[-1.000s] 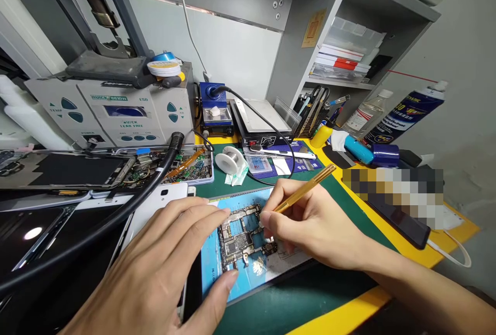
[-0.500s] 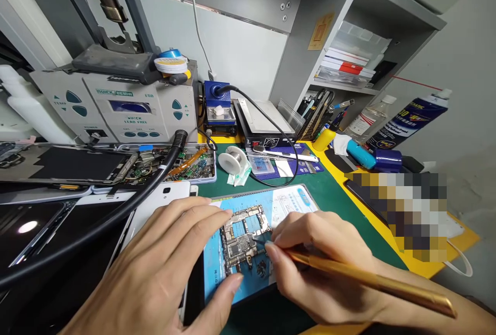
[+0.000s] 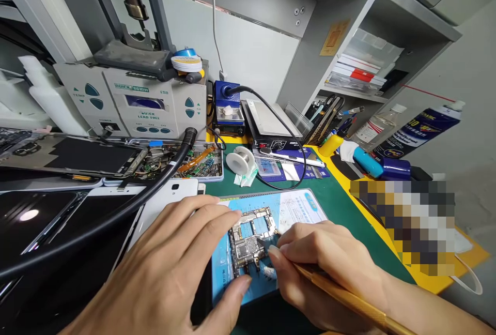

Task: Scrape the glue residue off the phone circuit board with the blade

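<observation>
A bare phone circuit board (image 3: 248,247) lies on a blue-and-white printed mat (image 3: 298,211). My left hand (image 3: 166,257) steadies it from the left. Its fingertips touch the board's upper left edge, and the thumb is by the lower left corner. In my right hand (image 3: 325,262) is a slim gold-handled scraper (image 3: 349,296), gripped like a pen. The dark blade tip rests at or just above the board's middle right; contact is unclear. A small whitish patch (image 3: 269,272) shows on the mat below the board.
A thick black hose (image 3: 127,211) crosses over phones and panels at left, from the hot-air station (image 3: 151,105). Behind the mat stand a solder spool (image 3: 240,162) and a heating plate (image 3: 273,123). Bottles (image 3: 418,131) stand at right, near a blurred-out patch.
The view has shifted, so the scene sits farther right. The scraper's handle end has dropped lower. The patch below the board looked dark before and is now whitish.
</observation>
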A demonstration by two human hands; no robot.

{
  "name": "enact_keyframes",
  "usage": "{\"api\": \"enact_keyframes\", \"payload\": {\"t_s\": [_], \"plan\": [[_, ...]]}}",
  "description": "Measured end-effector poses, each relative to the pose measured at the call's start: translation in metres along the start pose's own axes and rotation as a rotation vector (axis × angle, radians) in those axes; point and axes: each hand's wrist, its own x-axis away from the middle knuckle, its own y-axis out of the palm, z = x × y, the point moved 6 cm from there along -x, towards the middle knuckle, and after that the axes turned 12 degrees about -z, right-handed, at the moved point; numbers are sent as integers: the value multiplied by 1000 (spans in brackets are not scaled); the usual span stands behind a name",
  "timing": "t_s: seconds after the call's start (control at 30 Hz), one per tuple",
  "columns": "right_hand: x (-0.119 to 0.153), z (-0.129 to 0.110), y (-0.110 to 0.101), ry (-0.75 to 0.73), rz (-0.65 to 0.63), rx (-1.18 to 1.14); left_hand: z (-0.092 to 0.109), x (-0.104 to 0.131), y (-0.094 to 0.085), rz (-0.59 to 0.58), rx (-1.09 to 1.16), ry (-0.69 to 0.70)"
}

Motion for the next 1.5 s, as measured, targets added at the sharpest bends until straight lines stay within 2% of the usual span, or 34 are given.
{"api": "enact_keyframes", "payload": {"t_s": [0.33,0.73,1.5], "plan": [[-5,-2,-1,9,29,2,3,-6,-4,-24,13,-11],[0,1,1,48,-42,-20,3,-4,-2,-21,32,-18],[-1,0,-2,66,-30,-49,2,-3,-5,-6,10,-9]]}}
